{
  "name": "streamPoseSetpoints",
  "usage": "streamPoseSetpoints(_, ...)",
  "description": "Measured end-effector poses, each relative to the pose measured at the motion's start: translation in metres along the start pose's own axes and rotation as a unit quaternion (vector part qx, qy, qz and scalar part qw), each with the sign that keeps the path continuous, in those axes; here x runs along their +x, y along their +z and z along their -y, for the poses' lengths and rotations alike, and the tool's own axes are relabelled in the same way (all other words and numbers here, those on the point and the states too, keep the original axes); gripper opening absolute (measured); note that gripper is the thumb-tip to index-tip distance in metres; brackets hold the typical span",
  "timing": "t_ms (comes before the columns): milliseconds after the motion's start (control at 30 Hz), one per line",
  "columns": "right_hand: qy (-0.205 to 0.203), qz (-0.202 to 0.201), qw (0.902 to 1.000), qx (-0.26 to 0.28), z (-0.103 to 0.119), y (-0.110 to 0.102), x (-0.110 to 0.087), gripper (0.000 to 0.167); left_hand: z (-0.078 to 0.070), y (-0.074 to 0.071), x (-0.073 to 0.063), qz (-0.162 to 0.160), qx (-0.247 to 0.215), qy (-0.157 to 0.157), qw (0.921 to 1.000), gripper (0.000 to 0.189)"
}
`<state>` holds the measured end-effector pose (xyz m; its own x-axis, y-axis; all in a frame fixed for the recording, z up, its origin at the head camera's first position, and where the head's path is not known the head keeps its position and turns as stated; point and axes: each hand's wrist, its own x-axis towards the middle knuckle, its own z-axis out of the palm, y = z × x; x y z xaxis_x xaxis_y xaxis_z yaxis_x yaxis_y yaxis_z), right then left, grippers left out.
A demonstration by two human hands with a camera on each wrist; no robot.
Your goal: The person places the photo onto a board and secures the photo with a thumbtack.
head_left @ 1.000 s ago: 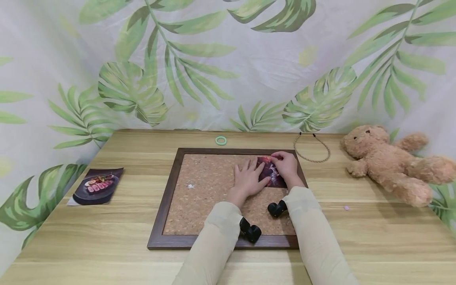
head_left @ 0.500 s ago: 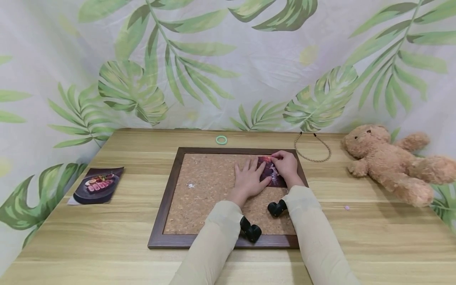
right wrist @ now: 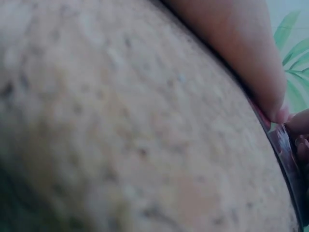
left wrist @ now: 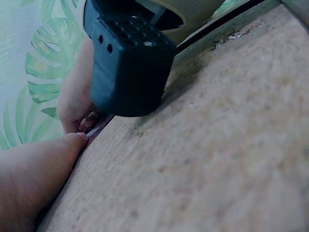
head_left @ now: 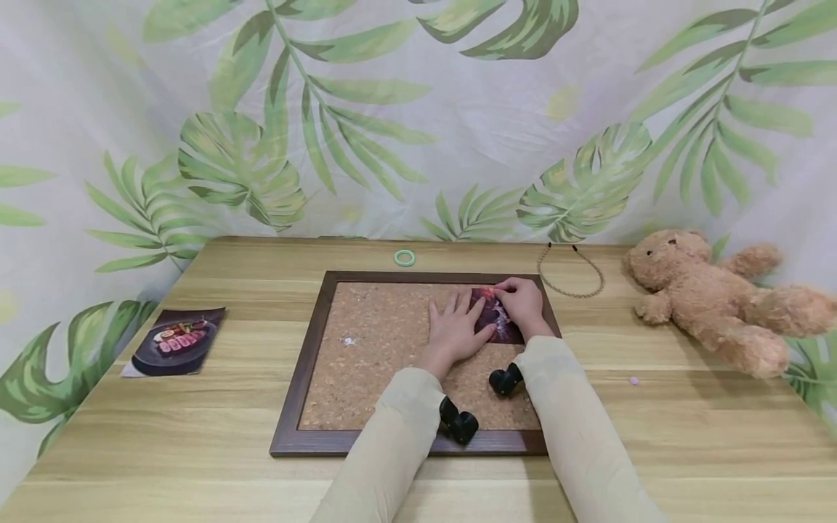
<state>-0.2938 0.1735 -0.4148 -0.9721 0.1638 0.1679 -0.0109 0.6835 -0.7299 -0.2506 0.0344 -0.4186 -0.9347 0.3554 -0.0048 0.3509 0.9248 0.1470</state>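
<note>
"While the left hand (head_left: pixel 455 330) lies spread, where is the dark photo (head_left: pixel 508 329)?"

"Between both hands, at the upper right of the corkboard (head_left: pixel 373 349); left index finger and thumb touch the photo."

"And the right hand (head_left: pixel 523 302)?"

"Bent fingers at the photo's top; whether they pinch anything, I can't tell."

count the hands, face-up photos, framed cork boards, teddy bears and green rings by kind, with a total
Hands: 2 (left hand, right hand)
Face-up photos: 2 (purple photo, food photo)
Framed cork boards: 1
Teddy bears: 1
Green rings: 1
Total: 7
</note>
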Motion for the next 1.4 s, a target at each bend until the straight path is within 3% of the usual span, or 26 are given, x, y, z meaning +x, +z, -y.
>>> streamPoseSetpoints(267,-0.008,0.002,0.9998,-0.02,-0.0008,0.0005,-0.0021,0.013,-0.0006,0.0003,-0.0015,0.005,-0.008,0.001,1.0,0.06)
streamPoseSetpoints(467,-0.007,0.004,1.0,-0.005,-0.0025,0.0012,-0.002,0.017,0.001,-0.0002,-0.0005,-0.001,-0.013,0.0,0.9999,0.06)
streamPoseSetpoints(833,-0.008,-0.022,0.9997,0.002,-0.0044,0.0032,-0.0009,0.012,0.0014,-0.001,0.0,0.006,-0.014,-0.001,0.9999,0.06)
streamPoseSetpoints(1200,-0.014,-0.001,0.9995,-0.03,0.0012,-0.0018,0.0014,0.009,0.0003,-0.0032,-0.0003,0.005,-0.019,-0.001,0.9998,0.06)
streamPoseSetpoints(1400,0.001,0.016,0.9998,-0.014,0.0016,-0.0034,-0.0013,0.013,0.0017,-0.0033,-0.0021,-0.001,-0.03,-0.001,0.9996,0.06)
